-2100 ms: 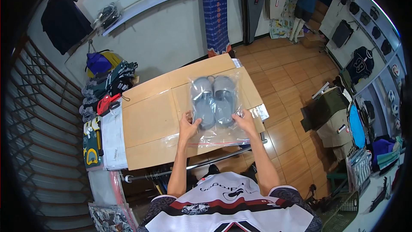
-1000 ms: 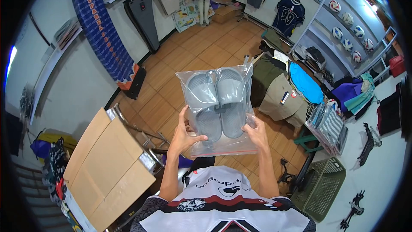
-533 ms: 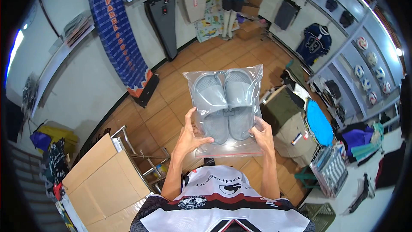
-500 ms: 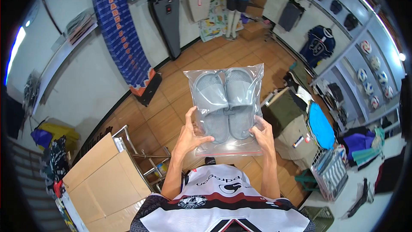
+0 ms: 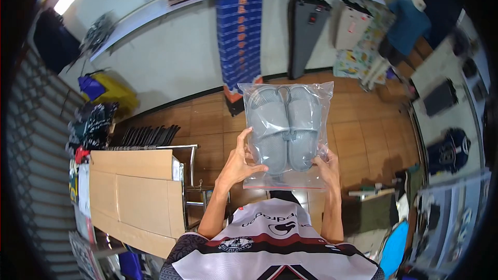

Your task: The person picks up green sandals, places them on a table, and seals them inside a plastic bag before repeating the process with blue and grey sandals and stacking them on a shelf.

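A pair of grey slide sandals (image 5: 303,111) lies side by side in a clear plastic zip bag (image 5: 264,180) held up in front of my chest. A red strip runs along the bag's lower edge. My left hand (image 5: 237,162) grips the bag's left side, thumb over the front and fingers reaching behind. On the lower right side, my right hand (image 5: 328,166) pinches the bag with its thumb in front. The fingers behind the plastic are partly hidden. A small dark hanger piece joins the sandals at the top.
At left, a large cardboard sheet (image 5: 140,197) lies by a metal rack (image 5: 192,166). A blue banner (image 5: 239,31) stands ahead beside hanging grey trousers (image 5: 306,36). A dressed mannequin (image 5: 402,31) is at far right. Folded clothes (image 5: 373,212) lie at lower right.
My view has swung left, so the banner and cardboard now sit further right in it. Both hands still hold the bagged sandals, which stay in front of me.
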The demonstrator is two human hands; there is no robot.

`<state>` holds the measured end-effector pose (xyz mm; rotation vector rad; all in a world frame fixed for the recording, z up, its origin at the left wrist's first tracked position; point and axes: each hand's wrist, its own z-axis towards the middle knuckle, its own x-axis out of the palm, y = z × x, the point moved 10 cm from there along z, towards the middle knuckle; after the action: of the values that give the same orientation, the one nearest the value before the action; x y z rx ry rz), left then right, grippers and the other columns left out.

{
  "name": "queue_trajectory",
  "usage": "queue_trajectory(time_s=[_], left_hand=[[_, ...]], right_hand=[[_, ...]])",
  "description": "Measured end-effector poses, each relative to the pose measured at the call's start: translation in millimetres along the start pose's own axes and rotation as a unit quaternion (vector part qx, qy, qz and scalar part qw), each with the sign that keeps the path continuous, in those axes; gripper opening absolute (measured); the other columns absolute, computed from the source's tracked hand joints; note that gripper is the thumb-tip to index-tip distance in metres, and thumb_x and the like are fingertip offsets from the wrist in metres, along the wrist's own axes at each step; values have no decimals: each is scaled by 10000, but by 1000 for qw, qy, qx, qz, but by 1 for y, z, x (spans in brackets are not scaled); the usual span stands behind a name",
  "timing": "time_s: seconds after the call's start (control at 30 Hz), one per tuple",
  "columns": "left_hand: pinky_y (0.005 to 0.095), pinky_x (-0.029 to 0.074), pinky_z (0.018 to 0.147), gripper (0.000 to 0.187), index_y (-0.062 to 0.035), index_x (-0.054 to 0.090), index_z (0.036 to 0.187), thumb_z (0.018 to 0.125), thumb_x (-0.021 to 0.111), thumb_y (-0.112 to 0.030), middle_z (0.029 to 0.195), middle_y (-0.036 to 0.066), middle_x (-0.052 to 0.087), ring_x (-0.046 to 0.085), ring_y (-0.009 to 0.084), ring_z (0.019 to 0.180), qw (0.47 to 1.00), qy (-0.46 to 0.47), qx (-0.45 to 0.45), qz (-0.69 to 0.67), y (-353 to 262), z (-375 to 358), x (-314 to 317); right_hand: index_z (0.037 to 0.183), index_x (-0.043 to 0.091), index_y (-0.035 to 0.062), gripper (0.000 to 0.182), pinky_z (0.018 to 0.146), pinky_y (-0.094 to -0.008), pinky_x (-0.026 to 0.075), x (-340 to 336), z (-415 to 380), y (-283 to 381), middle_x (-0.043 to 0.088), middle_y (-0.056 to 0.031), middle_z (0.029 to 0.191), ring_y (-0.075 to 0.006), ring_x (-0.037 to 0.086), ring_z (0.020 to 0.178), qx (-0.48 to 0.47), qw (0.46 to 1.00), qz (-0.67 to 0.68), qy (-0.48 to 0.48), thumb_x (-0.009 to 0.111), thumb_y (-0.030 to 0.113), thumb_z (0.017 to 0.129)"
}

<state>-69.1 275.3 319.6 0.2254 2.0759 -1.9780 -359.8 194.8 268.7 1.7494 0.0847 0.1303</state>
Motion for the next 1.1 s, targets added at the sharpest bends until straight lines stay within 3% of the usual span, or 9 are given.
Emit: queue_trajectory(time_s=[0.1, 0.23, 0.33, 0.43, 0.53, 0.7, 0.8, 1.0, 1.1], left_hand=[[341, 569, 788, 1267, -147, 153, 1595, 650, 998, -185, 965, 115, 664, 652, 181, 818, 998, -53, -34, 32, 8, 38, -33], [353, 615, 750, 1291, -167, 138, 1606, 641, 995, -158, 909, 96, 653, 677, 174, 816, 989, -140, -33, -30, 18, 84, -77], [357, 628, 736, 1292, -202, 152, 1617, 638, 996, -176, 858, 93, 597, 660, 190, 776, 978, -194, -64, 32, 18, 104, -115], [345, 613, 723, 1289, -217, 157, 1630, 647, 989, -153, 839, 71, 580, 630, 175, 725, 958, -275, -77, -31, 39, 108, -146], [341, 596, 714, 1292, -227, 157, 1641, 652, 982, -129, 831, 59, 582, 628, 164, 721, 929, -350, -112, -48, 64, 111, -176], [323, 575, 781, 1220, -211, 216, 1639, 678, 965, -145, 922, 88, 646, 660, 176, 814, 883, -441, -145, -68, 101, 126, -231], [329, 577, 792, 1226, -189, 197, 1640, 685, 963, -152, 963, 92, 656, 666, 180, 864, 856, -490, -140, -81, 126, 146, -274], [322, 561, 875, 973, -42, 379, 1553, 749, 921, -123, 1042, 72, 670, 666, 174, 956, 852, -513, -71, -77, 144, 199, -377], [315, 547, 911, 800, 17, 492, 1465, 778, 888, -90, 1120, 92, 686, 667, 176, 1006, 829, -546, -82, -86, 143, 213, -423]], right_hand=[[1223, 660, -73, 425, 734, -296, 564, 34, 78, -2, 710, -74, 962, -137, 663, 812, 16, 997, -11, 70, 665, -44, 799], [1144, 700, -28, 350, 662, -278, 537, 94, 175, 9, 681, -27, 854, -107, 628, 754, 48, 987, -27, 151, 683, -29, 795], [1104, 718, -4, 318, 617, -263, 501, 149, 244, 10, 661, -3, 796, -88, 606, 715, 10, 970, -89, 226, 697, -8, 786], [1078, 723, 3, 300, 597, -263, 477, 212, 289, 15, 645, 9, 765, -78, 588, 685, -4, 949, -116, 291, 714, 21, 778], [983, 687, -5, 186, 660, -275, 549, 282, 316, 24, 651, 4, 791, -94, 615, 682, -22, 919, -147, 364, 721, -6, 800], [1213, 704, -22, 448, 627, -268, 483, 389, 361, 26, 663, 15, 810, -79, 587, 688, -39, 892, -117, 434, 740, 58, 773], [1189, 689, -22, 407, 668, -270, 518, 445, 399, 24, 665, 1, 873, -94, 620, 738, -81, 872, -167, 452, 724, 4, 785], [1157, 711, -21, 393, 663, -257, 493, 561, 455, 54, 705, -2, 867, -77, 611, 728, -79, 868, -127, 473, 737, 45, 770], [1124, 717, -13, 351, 670, -255, 499, 613, 467, 77, 705, -2, 864, -76, 613, 725, -50, 869, -111, 480, 735, 40, 777]])
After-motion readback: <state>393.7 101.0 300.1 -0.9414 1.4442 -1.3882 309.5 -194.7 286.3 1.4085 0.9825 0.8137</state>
